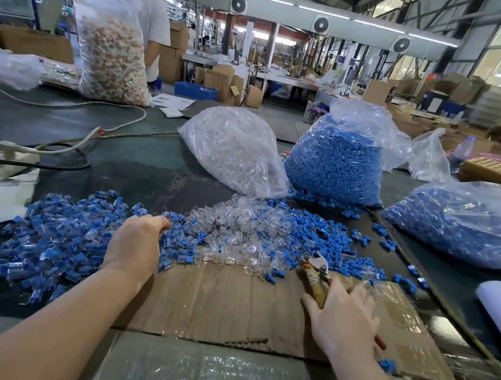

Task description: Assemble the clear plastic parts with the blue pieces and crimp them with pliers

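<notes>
Both hands are working low in the frame over a flattened cardboard sheet [230, 300]. At lower right, the right hand [344, 317] is lying over the pliers [316, 274], its fingers loosely curled around the worn yellowish handles, while the metal jaws are pointing up toward the centre of the frame, slightly apart. A red handle tip is peeking out below the palm. Left of centre, the left hand [135, 245] is reaching into the parts with its fingers bent forward and down; the fingertips are hidden among the pieces, so whether it is pinching anything cannot be told.

Just ahead of the hands, a heap of clear plastic parts [238, 229] is sitting in the middle of the frame, with loose blue pieces [307, 227] spreading to its right. A wide pile of assembled blue-and-clear parts [59, 237] is covering the left-centre area, touching the left hand.

Behind these, a bag of clear parts [235, 147] is leaning at centre, just beside a tall bag of blue pieces [339, 165], and another blue-filled bag [470, 221] is lying at right. At upper left a person in a white shirt [153, 19] is standing behind a bag of mixed pale parts [112, 52].
</notes>
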`<control>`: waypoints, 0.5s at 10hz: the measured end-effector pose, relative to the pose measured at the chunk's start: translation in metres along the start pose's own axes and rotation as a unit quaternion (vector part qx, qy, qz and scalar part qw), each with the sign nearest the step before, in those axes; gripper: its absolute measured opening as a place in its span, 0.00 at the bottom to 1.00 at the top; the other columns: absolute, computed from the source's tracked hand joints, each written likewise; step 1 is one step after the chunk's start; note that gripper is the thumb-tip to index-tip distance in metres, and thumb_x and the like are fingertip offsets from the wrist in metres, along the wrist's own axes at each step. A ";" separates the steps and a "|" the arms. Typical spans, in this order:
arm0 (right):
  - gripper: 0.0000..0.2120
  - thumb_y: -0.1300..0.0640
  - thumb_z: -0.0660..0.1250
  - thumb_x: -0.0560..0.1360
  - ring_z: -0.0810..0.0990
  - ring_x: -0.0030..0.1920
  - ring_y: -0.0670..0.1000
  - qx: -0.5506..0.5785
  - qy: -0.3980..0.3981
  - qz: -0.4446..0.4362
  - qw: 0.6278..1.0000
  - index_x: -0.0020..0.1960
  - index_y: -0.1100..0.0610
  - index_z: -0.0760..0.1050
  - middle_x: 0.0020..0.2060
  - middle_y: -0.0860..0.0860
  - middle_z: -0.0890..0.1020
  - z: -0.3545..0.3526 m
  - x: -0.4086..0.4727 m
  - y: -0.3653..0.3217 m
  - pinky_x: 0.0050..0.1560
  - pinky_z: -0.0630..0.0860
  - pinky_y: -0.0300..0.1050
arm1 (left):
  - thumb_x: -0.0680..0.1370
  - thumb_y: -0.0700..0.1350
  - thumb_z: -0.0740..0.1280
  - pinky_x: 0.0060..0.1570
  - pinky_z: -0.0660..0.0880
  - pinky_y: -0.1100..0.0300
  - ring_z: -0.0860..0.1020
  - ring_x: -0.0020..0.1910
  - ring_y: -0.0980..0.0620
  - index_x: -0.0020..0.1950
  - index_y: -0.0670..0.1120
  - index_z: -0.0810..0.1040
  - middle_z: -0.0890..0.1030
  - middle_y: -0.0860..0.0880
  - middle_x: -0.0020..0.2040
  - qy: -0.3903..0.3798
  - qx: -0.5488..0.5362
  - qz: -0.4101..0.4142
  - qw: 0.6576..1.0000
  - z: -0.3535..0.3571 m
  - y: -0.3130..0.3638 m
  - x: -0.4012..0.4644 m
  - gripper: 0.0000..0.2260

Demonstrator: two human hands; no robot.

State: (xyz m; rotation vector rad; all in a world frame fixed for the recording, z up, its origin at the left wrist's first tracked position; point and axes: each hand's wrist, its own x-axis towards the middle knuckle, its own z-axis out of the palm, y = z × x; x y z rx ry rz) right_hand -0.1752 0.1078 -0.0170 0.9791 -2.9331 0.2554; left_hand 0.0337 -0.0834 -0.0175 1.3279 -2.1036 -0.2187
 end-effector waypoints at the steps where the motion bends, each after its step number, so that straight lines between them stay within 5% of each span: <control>1: 0.28 0.34 0.54 0.75 0.65 0.66 0.57 -0.021 0.007 0.004 1.000 0.67 0.52 0.63 0.65 0.57 0.68 0.002 -0.002 -0.002 0.61 0.67 0.50 | 0.77 0.32 0.62 0.51 0.73 0.53 0.76 0.52 0.45 0.59 0.42 0.79 0.80 0.44 0.52 -0.026 0.007 0.000 1.000 0.002 0.001 0.000 0.13; 3: 0.32 0.33 0.51 0.76 0.65 0.67 0.56 -0.039 0.016 -0.006 0.999 0.71 0.54 0.59 0.67 0.56 0.67 0.005 -0.001 0.000 0.62 0.67 0.50 | 0.78 0.39 0.63 0.50 0.70 0.56 0.73 0.53 0.48 0.57 0.41 0.80 0.78 0.46 0.53 -0.041 0.004 -0.006 0.999 0.004 0.000 -0.001 0.10; 5: 0.29 0.35 0.49 0.77 0.66 0.67 0.54 -0.039 0.037 -0.023 0.998 0.71 0.52 0.59 0.66 0.54 0.68 0.001 -0.002 0.005 0.66 0.64 0.50 | 0.77 0.42 0.66 0.54 0.70 0.54 0.71 0.55 0.48 0.57 0.44 0.79 0.78 0.47 0.54 0.021 -0.015 -0.017 1.000 0.000 0.013 -0.007 0.10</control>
